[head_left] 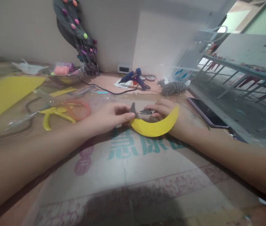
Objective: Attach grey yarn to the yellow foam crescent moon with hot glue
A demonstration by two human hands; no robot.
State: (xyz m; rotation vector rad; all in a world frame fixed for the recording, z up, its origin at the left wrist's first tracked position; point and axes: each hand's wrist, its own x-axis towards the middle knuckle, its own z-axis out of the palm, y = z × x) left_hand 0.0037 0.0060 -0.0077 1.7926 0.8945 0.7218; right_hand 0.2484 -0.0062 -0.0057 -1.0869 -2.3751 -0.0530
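Between the thumb and fingers of my left hand [121, 116] is the left end of a yellow crescent [155, 128], a flat curved piece. Grey yarn-like material [133, 109] sticks up at that same end, under the thumb and fingertips. My right hand [164, 110] is closed round small pliers [147, 111], whose dark pointed jaws face left toward the grey material, a small gap apart from it. The crescent's right tip passes in front of my right hand, and the pliers' handles are hidden in the fingers. Printed cardboard [128, 175] lies beneath both hands.
Left of my hands lie orange-handled scissors [85, 110], a yellow-handled tool [46, 121] and yellow sheet [5, 94]. A blue glue gun [133, 77] with a cord stands behind, beside grey yarn [174, 89]. A phone [208, 113] rests near the right table edge. A decorated grey crescent [69, 25] leans at the wall.
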